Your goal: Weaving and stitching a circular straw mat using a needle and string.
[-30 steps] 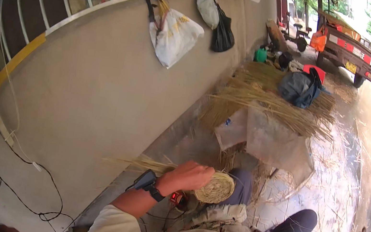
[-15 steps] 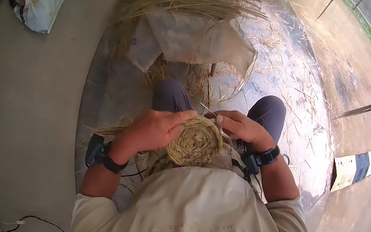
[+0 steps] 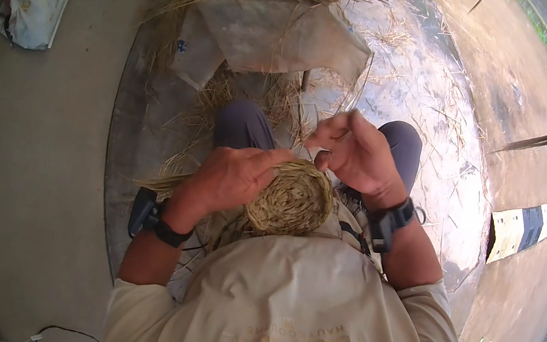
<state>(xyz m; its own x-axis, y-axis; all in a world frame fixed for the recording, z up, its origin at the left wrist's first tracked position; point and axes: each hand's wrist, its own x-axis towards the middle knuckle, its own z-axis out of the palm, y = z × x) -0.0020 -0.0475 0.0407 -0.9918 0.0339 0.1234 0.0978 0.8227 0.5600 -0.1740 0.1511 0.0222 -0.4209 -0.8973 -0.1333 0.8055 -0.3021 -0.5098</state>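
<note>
A round, bowl-like disc of coiled tan plant stalks sits just beyond the pale beige shirt, low between two dark-grey trousered knees, presumably for support. At its ten o'clock the bare left hand clasps the rim, seemingly to steady it. At one o'clock the bare right hand is loosely curled; whether it pinches a strand, I cannot tell. Loose tan stalks poke out at nine o'clock, perhaps kept handy; farther off, at twelve, lies a translucent plastic sheet.
</note>
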